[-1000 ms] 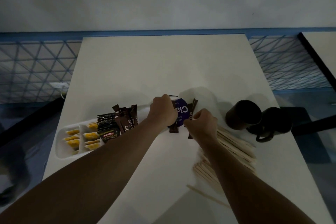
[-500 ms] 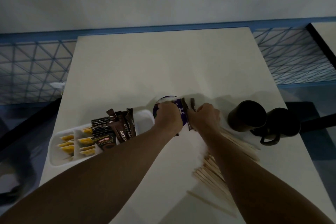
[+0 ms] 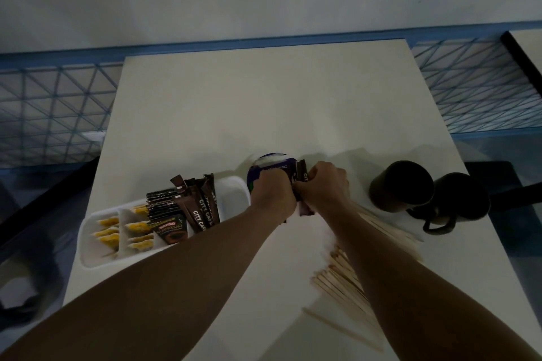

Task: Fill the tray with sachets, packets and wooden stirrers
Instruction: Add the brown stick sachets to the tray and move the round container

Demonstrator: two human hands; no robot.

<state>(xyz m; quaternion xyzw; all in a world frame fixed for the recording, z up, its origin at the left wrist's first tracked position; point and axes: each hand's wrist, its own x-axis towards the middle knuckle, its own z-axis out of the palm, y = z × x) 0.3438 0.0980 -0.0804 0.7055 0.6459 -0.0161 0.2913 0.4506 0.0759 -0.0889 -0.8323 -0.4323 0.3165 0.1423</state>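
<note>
A white compartmented tray [image 3: 88,255] lies on the table's left side. It holds yellow sachets [image 3: 137,227], dark packets [image 3: 171,230] and brown coffee stick sachets [image 3: 202,211]. Just right of the tray, my left hand [image 3: 271,193] grips a purple-labelled packet [image 3: 272,167]. My right hand [image 3: 324,187] sits beside it and pinches brown stick sachets [image 3: 301,176]. A heap of wooden stirrers [image 3: 346,278] lies on the table under my right forearm.
Two dark mugs [image 3: 400,187] stand at the table's right edge, close to my right hand. The white table [image 3: 264,108] stretches bare toward a pale wall. Blue patterned floor shows on both sides.
Both hands have drawn together over the purple packet. My left hand now covers more of its label, and my right hand has closed in against it with the brown sachets.
</note>
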